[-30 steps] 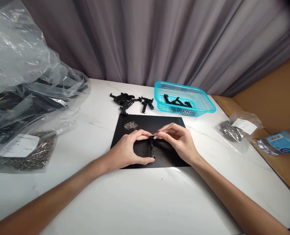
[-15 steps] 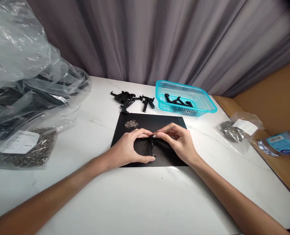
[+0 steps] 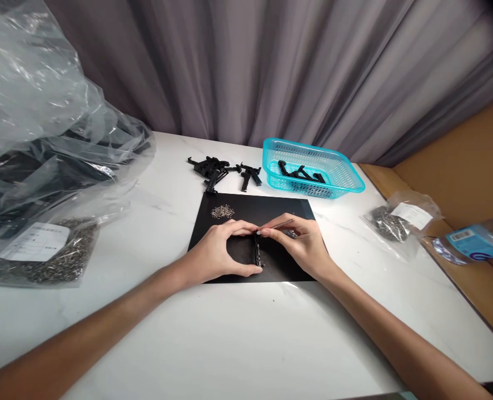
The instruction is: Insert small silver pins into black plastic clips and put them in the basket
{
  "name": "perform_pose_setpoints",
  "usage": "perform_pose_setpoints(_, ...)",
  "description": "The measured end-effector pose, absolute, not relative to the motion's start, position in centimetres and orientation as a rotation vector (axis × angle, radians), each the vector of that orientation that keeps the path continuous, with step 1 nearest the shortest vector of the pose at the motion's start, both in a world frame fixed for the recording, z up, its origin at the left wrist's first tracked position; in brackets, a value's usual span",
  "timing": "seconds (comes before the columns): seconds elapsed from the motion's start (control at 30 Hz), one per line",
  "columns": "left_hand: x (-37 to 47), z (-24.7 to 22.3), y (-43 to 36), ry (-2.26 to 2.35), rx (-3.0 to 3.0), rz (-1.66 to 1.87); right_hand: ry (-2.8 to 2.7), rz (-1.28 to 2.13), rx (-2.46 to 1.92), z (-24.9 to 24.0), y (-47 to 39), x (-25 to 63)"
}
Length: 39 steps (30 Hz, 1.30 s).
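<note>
My left hand (image 3: 219,250) is closed around a narrow black plastic part (image 3: 258,250), its thumb at the near end and its fingers at the far end. The part stands over a black mat (image 3: 279,271). My right hand (image 3: 302,244) pinches at the part's far end, and a slim metal tool (image 3: 283,224) lies across its fingers. The fingertips hide the tool's tip and whatever is between them. On the mat, a small pile of metal pieces (image 3: 223,211) lies beyond my left hand. Another small metal cluster (image 3: 292,234) shows partly behind my right hand.
Several black plastic parts (image 3: 213,169) lie behind the mat. A blue basket (image 3: 354,186) holds more of them. A bag of metal pieces (image 3: 58,261) and large clear plastic bags (image 3: 33,83) are at left. A smaller bag (image 3: 390,222) and a blue-labelled packet (image 3: 475,241) are at right.
My right fingertips have moved slightly left and closer onto the part's far end, covering the pale bit that showed there. My left hand keeps its hold, and the view has shifted slightly.
</note>
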<state>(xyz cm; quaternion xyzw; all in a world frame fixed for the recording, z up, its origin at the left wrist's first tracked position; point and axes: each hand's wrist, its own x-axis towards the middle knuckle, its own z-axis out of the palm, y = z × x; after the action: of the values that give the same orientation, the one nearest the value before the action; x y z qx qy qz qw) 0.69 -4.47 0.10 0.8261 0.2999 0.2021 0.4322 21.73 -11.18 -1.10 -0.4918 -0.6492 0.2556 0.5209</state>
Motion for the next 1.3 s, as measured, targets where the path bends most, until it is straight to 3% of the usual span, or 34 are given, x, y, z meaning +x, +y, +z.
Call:
perform_pose_setpoints(0.33, 0.3, 0.7, -4.5, 0.773, 2.135, 0.497, -1.433, 0.511, -1.214, -0.9, -10.9, 22.5)
perform_pose_setpoints(0.57, -0.5, 1.5, -3.2, 0.839, 2.066, 0.855, -1.894, 0.231, -1.452, -0.3, -12.0, 25.5)
perform_pose_setpoints(0.8, -1.4, 2.0, -0.2, 0.931, 1.870, 1.305, -2.243, 0.079, -1.505, -1.2, -11.6, 20.4)
perform_pose_setpoints(1.3, -0.6, 0.7, -1.0, 0.989, 2.056, 1.174, -2.302, 0.056, -1.485, -1.9, -9.7, 18.3)
